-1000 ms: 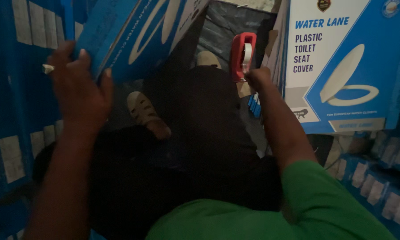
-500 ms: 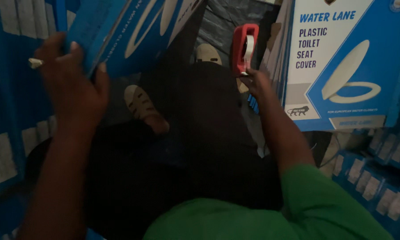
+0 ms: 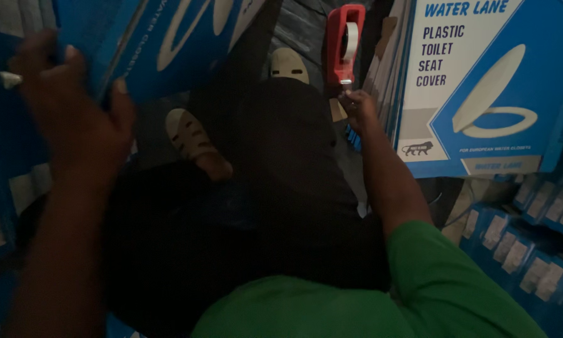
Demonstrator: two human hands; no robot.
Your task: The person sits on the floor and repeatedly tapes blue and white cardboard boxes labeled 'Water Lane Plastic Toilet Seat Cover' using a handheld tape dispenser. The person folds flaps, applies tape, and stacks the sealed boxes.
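Note:
My left hand [image 3: 75,112] grips the lower edge of a blue cardboard box [image 3: 169,44] printed with a white oval seat shape, at the upper left. A small pale stub pokes out beside its fingers. My right hand [image 3: 355,107] reaches forward at the upper middle and holds the handle end of a red tape dispenser [image 3: 344,40] with a roll of clear tape in it, standing upright. Just right of the dispenser stands another blue and white box [image 3: 481,87] showing a toilet seat picture. My dark-trousered legs and pale sandals [image 3: 191,141] lie below.
Stacks of flat blue boxes [image 3: 532,263] fill the lower right and the left edge [image 3: 6,206]. A dark grey sheet [image 3: 300,31] covers the floor beyond my feet. My green sleeve [image 3: 419,294] is at the bottom.
My left hand has shifted left and up along the blue box's edge. The right hand with the red tape dispenser has moved slightly up and away, nearer the standing box.

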